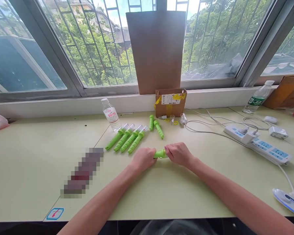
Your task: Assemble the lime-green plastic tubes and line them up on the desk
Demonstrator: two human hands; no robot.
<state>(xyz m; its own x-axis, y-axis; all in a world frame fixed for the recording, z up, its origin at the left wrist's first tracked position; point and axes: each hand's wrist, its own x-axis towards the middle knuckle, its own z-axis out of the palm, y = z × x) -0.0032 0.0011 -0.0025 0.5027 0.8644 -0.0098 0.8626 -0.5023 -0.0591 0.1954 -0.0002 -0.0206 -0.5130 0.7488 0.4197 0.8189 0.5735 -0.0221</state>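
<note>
My left hand (144, 159) is closed round the left end of a green tube (159, 154). The fingers of my right hand (178, 153) wrap its other end, where a bit of clear plastic shows. Several green tubes with clear tops (129, 138) lie side by side, slanted, beyond my left hand. Two green tubes without clear tops (158, 129) rest just beyond the held one. Near the small cardboard box lie a clear cap (171, 119), another clear cap (183, 118) and yellow rings (175, 123).
A small cardboard box (170, 102) stands by the window sill. One water bottle (111, 115) is at the back left, another (258, 98) at the back right. A power strip (271, 148) with cables lies on the right. A pixelated patch covers something at the left.
</note>
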